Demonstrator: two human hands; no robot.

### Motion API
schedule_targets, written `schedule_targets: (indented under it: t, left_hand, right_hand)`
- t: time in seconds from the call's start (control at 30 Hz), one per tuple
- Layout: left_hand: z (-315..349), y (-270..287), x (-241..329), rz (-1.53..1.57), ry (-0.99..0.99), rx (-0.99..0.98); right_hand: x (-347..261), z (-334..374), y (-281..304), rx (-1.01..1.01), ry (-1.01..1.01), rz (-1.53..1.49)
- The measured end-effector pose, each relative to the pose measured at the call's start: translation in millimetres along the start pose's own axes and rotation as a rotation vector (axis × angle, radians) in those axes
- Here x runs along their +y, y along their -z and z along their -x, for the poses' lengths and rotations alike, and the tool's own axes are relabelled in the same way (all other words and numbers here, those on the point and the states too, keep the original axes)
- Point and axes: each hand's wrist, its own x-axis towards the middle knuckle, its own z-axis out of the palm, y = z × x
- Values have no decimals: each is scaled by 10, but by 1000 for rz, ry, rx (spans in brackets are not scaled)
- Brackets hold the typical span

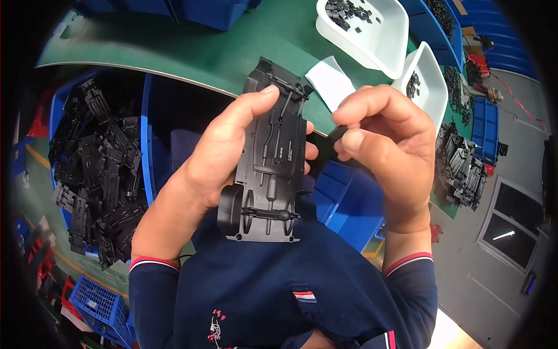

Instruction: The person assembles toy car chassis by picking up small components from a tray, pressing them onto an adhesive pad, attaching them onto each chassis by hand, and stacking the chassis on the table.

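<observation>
A black plastic toy car chassis (273,157) stands lengthwise in front of my chest, its underside with moulded pipes and axle shapes facing me. My left hand (221,136) is closed round it, thumb on the near face and fingertips showing past the right edge. At the chassis's lower left corner sits a thick, rounded black part (231,210) that looks like a wheel. Just to the right, my right hand (392,139) pinches a small dark piece (337,133) between thumb and forefinger, apart from the chassis. Fingers cover most of that piece, so its kind cannot be told.
A blue bin (147,139) heaped with black chassis parts stands at left. On the green table (174,49) are a white tray (363,43) of small black pieces, another white tray (429,96) and a white paper (330,81). More chassis parts (462,166) are stacked at right.
</observation>
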Motion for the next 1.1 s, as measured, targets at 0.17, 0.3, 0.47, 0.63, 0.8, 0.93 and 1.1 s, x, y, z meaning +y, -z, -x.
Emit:
schedule_targets:
  t: [0.17, 0.3, 0.47, 0.63, 0.8, 0.93, 1.1]
  left_hand:
    - [-52, 62, 4, 96, 12, -115]
    - [-20, -26, 17, 213, 29, -112]
    - [-62, -19, -13, 113, 13, -93]
    - [-17, -76, -8, 53, -14, -31]
    - [-22, -56, -29, 66, 31, -59]
    - [-15, -71, -7, 91, 24, -42]
    - [-49, -22, -49, 78, 17, -107]
  right_hand:
    - [104, -18, 74, -169, -4, 48]
    - [181, -38, 37, -218, -78, 18]
    - [201, -37, -44, -300, 140, 348]
    - [182, -70, -121, -351, 265, 495]
    - [183, -60, -176, -311, 303, 559]
    - [198, -57, -180, -313, 315, 573]
    - [201, -48, -179, -311, 334, 575]
